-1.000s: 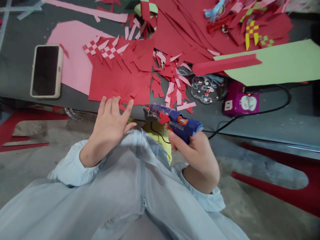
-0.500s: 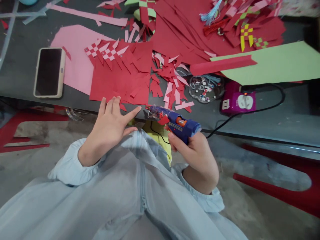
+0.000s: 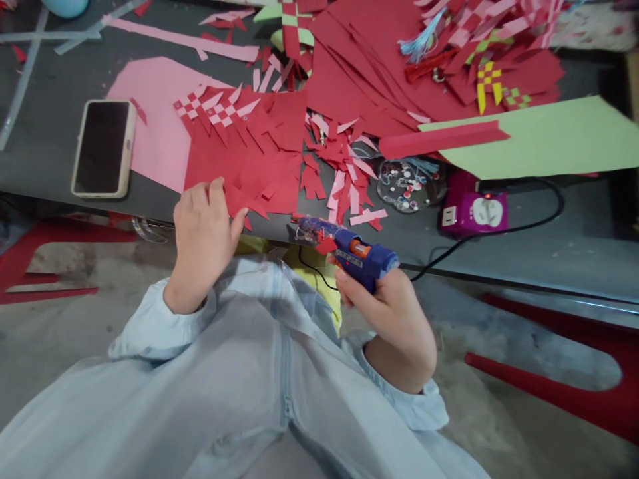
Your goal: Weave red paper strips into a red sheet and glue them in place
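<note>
My right hand (image 3: 392, 303) grips a blue hot glue gun (image 3: 367, 256) by its handle. Its nozzle points left, just in front of the table edge, and a red paper scrap (image 3: 327, 245) clings to its side. My left hand (image 3: 202, 229) lies over the lower left corner of a red paper sheet (image 3: 212, 156), thumb held apart and nothing visible in it; its fingertips are partly hidden. On that sheet rest woven red-and-pink checked pieces (image 3: 222, 114) and several small red cutouts.
A phone (image 3: 103, 148) lies at the left on pink paper (image 3: 154, 140). Right of the red sheet are paper scraps (image 3: 339, 159), a clear dish of beads (image 3: 409, 186) and a purple power adapter (image 3: 474, 206) with a black cable. Green paper (image 3: 544, 136) lies behind; red stools flank me.
My left hand has moved left and up onto the red sheet's corner, its fingers drawn closer together. The glue gun has stayed almost in place in my right hand.
</note>
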Motion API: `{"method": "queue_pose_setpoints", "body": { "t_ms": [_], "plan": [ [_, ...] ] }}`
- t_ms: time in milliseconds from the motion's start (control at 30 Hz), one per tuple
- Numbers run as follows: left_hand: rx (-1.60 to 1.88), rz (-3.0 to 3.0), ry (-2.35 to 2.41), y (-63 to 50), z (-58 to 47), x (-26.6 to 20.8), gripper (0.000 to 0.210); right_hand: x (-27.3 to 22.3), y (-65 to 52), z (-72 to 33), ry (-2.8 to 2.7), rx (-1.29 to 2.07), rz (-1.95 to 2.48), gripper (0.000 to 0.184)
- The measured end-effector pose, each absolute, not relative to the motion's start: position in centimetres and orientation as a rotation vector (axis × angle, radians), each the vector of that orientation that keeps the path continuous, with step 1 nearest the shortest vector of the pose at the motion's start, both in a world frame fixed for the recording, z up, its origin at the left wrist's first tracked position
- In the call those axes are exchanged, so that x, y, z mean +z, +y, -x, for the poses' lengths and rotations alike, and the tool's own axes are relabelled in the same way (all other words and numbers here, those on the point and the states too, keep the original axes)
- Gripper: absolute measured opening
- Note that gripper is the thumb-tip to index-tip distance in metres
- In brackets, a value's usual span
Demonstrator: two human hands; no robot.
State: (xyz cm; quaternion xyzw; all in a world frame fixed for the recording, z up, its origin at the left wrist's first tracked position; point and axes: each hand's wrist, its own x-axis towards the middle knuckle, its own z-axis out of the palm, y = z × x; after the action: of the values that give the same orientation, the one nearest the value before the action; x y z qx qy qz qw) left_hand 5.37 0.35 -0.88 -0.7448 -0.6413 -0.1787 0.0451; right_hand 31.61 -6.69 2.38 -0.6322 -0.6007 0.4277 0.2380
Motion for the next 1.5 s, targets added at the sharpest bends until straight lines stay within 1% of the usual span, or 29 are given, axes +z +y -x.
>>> {"method": "queue_pose_setpoints", "body": {
  "t_ms": [167,300,367,533,633,733,833,900,1033,1133,1167,1267,1333,1500],
  "plan": [
    [-0.686,2.341,-1.948,0.5,-5.2,-1.2,0.054,2.3,-6.7,-31.5,-1.636,1.190,1.692,0.033],
    [-0.788,2.371,-2.062,0.6,-5.1,-0.6,0.057,2.3,-6.7,-31.5,-1.642,1.174,1.698,0.034],
    [-0.867,2.365,-2.067,0.7,-5.0,-0.4,0.054,2.2,-6.7,-31.6,-1.645,1.164,1.695,0.033],
    [-1.203,2.409,-2.115,1.4,-3.8,0.0,0.045,2.1,-6.9,-31.6,-1.653,1.138,1.702,0.032],
    [-1.274,2.544,-2.187,2.5,-2.8,0.3,0.042,2.1,-6.9,-31.6,-1.653,1.141,1.699,0.034],
    [-1.375,2.727,-2.240,4.0,-2.3,0.4,0.046,2.1,-6.9,-31.6,-1.640,1.149,1.696,0.034],
    [-1.160,2.965,-2.269,5.2,-2.7,0.4,0.050,2.2,-7.0,-31.7,-1.631,1.151,1.687,0.035],
    [-0.982,2.921,-2.168,5.5,-3.2,0.7,0.049,2.3,-7.0,-31.8,-1.638,1.154,1.682,0.035],
    [-0.588,2.768,-1.859,4.7,-3.5,1.8,0.033,2.4,-7.0,-31.9,-1.646,1.152,1.698,0.035],
    [-0.513,2.850,-1.705,3.3,-3.5,2.2,0.025,2.5,-6.9,-31.8,-1.649,1.142,1.734,0.036],
    [-0.500,2.871,-1.663,2.8,-3.6,2.2,0.026,2.5,-6.8,-31.7,-1.658,1.145,1.738,0.036],
    [-0.424,2.860,-1.569,1.6,-4.1,2.0,0.038,2.5,-6.7,-31.4,-1.685,1.167,1.723,0.035],
    [-0.367,2.827,-1.535,1.2,-4.6,1.8,0.040,2.6,-6.6,-31.3,-1.695,1.178,1.717,0.035],
    [-0.258,2.772,-1.515,1.0,-5.2,1.6,0.033,2.6,-6.6,-31.3,-1.691,1.192,1.724,0.033]
  ]
}}
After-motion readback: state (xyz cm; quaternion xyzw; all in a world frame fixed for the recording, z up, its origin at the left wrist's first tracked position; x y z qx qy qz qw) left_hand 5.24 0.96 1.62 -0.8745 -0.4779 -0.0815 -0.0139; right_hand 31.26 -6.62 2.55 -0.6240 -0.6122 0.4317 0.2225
